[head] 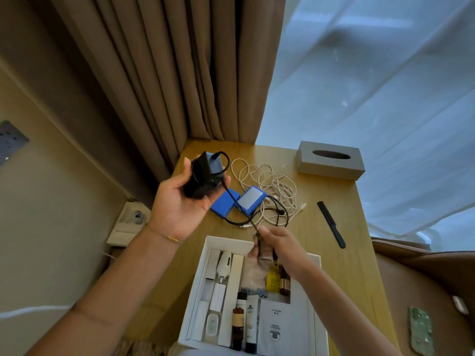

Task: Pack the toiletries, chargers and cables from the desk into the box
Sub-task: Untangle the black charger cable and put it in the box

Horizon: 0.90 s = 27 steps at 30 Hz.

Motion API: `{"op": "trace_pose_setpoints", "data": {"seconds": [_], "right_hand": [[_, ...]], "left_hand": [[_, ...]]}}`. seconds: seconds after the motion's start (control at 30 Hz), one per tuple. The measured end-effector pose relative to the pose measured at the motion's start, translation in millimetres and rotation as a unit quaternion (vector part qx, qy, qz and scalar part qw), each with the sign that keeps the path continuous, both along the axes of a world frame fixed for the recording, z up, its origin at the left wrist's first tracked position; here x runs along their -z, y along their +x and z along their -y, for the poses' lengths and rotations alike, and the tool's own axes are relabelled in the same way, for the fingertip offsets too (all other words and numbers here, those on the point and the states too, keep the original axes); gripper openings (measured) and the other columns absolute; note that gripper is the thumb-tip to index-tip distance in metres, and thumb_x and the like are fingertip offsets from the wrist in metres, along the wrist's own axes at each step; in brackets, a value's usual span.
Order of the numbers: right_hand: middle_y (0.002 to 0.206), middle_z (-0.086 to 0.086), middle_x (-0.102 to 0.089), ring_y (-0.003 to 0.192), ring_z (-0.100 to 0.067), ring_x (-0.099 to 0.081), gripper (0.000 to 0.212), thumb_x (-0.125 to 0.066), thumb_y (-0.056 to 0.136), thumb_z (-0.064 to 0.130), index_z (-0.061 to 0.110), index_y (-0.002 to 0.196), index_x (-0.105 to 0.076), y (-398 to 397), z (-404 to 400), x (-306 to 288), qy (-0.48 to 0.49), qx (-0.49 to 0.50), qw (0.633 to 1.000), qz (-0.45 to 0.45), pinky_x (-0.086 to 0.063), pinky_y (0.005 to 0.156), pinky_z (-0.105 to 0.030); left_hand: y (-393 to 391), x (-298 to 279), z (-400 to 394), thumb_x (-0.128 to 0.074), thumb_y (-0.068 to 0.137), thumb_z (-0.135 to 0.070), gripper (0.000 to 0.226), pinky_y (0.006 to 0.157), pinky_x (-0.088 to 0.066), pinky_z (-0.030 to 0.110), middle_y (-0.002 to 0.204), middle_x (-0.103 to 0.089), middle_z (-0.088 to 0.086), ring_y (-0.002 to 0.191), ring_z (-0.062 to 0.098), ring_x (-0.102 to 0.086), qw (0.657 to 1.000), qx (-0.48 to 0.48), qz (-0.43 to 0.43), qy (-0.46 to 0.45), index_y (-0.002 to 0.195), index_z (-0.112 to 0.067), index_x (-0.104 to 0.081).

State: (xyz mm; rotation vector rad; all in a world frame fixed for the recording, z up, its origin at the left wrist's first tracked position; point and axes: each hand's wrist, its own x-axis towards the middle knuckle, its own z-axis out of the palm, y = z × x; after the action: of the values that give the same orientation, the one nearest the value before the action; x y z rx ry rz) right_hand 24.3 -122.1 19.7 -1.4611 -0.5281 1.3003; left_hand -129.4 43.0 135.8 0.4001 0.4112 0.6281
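Observation:
My left hand [180, 201] holds a black charger [204, 176] raised above the desk, palm up. Its black cable [257, 217] runs down to my right hand [279, 245], which pinches the cable just over the far edge of the white box [198, 286]. The box holds several toiletries: white tubes, brown bottles and a paper leaflet. On the desk behind lie two blue packs [250, 200] and a tangle of white cables [272, 183].
A grey tissue box [331, 160] stands at the desk's far right. A black comb [331, 224] lies right of the cables. A green phone case [421, 330] rests near the right edge. Curtains hang behind the wooden desk [341, 265].

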Motion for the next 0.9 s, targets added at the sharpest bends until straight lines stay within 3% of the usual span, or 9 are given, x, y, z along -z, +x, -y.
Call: {"op": "trace_pose_setpoints", "data": {"seconds": [0.13,0.2,0.23,0.33,0.43,0.53,0.73,0.8,0.9], "right_hand": [[0.070,-0.007,-0.071,0.062,-0.017,-0.068,0.034,-0.049,0.107,0.020,0.001,0.088,-0.069,25.8,-7.0,-0.8,-0.211,0.025,0.935,0.285,-0.061,0.081,-0.051],[0.097,-0.003,-0.077,0.078,-0.016,-0.071,0.023,-0.052,0.102,0.014,0.011,0.103,-0.075,26.2,-18.5,-20.5,-0.232,-0.006,0.853,0.468,-0.062,0.074,-0.038],[0.110,0.002,-0.075,0.087,-0.014,-0.071,0.026,-0.053,0.101,0.014,0.019,0.112,-0.075,22.3,-25.4,-34.5,-0.189,0.010,0.852,0.488,-0.058,0.072,-0.029],[0.103,0.004,-0.078,0.091,-0.010,-0.072,0.026,-0.051,0.103,0.025,0.030,0.107,-0.076,2.0,-42.8,-73.8,0.050,0.076,0.984,0.155,-0.053,0.081,-0.028],[0.061,-0.009,-0.053,0.054,-0.020,-0.053,0.036,-0.042,0.109,0.031,0.008,0.096,-0.067,-24.7,-42.8,-83.4,0.118,0.022,0.992,-0.040,-0.050,0.062,-0.032],[0.061,-0.002,-0.027,0.050,-0.012,-0.025,0.037,-0.042,0.109,0.032,0.008,0.087,-0.059,-32.2,-31.3,-75.3,0.063,-0.006,0.998,-0.001,-0.029,0.048,-0.024],[0.071,0.002,-0.062,0.057,-0.006,-0.051,0.021,-0.056,0.102,0.032,0.020,0.091,-0.069,-6.5,-14.0,-99.9,-0.014,-0.164,0.893,0.419,-0.045,0.062,-0.027],[0.074,0.002,-0.067,0.058,-0.007,-0.054,0.017,-0.060,0.100,0.032,0.025,0.091,-0.072,10.8,-14.2,-113.3,0.005,-0.150,0.870,0.470,-0.044,0.060,-0.024],[0.069,0.004,-0.064,0.058,-0.005,-0.052,0.016,-0.063,0.098,0.027,0.027,0.085,-0.072,35.4,-22.3,-120.1,0.052,-0.113,0.875,0.468,-0.038,0.057,-0.017]], "left_hand": [[6.6,-10.7,10.2,-0.059,0.092,-0.027,0.034,0.091,-0.055,0.048,0.124,-0.065,0.019,0.106,0.035,-0.069,0.999,0.021,-0.016,0.044,0.121,-0.009,-0.059],[14.1,-13.2,19.5,-0.057,0.091,-0.026,0.020,0.092,-0.056,0.046,0.122,-0.065,0.015,0.109,0.033,-0.066,0.993,0.032,-0.040,0.102,0.106,-0.015,-0.063],[18.6,-14.0,23.3,-0.057,0.090,-0.025,0.016,0.088,-0.058,0.044,0.120,-0.065,0.014,0.109,0.032,-0.066,0.991,0.034,-0.046,0.124,0.103,-0.016,-0.063],[31.4,-15.2,27.2,-0.061,0.087,-0.020,0.018,0.085,-0.058,0.044,0.116,-0.062,0.014,0.110,0.032,-0.066,0.985,0.022,-0.050,0.161,0.103,-0.013,-0.059],[43.0,-13.5,18.0,-0.068,0.082,-0.018,0.019,0.088,-0.057,0.044,0.106,-0.064,0.006,0.106,0.027,-0.066,0.960,-0.060,-0.128,0.243,0.100,-0.015,-0.062],[44.4,-8.4,-4.0,-0.073,0.087,-0.009,0.020,0.081,-0.057,0.024,0.101,-0.066,-0.004,0.098,0.009,-0.065,0.864,-0.180,-0.260,0.392,0.099,-0.023,-0.065],[23.1,18.4,-18.6,-0.076,0.082,-0.004,0.029,0.093,-0.055,0.028,0.108,-0.063,0.003,0.104,0.015,-0.062,0.678,-0.048,-0.381,0.628,0.107,-0.018,-0.069],[15.7,24.0,-12.1,-0.076,0.083,-0.004,0.033,0.092,-0.056,0.032,0.110,-0.062,0.006,0.104,0.018,-0.062,0.672,0.058,-0.366,0.641,0.112,-0.019,-0.071],[5.2,23.6,-1.9,-0.073,0.088,-0.015,0.035,0.086,-0.058,0.030,0.118,-0.064,0.002,0.105,0.019,-0.065,0.738,0.202,-0.292,0.574,0.122,-0.023,-0.068]]}}
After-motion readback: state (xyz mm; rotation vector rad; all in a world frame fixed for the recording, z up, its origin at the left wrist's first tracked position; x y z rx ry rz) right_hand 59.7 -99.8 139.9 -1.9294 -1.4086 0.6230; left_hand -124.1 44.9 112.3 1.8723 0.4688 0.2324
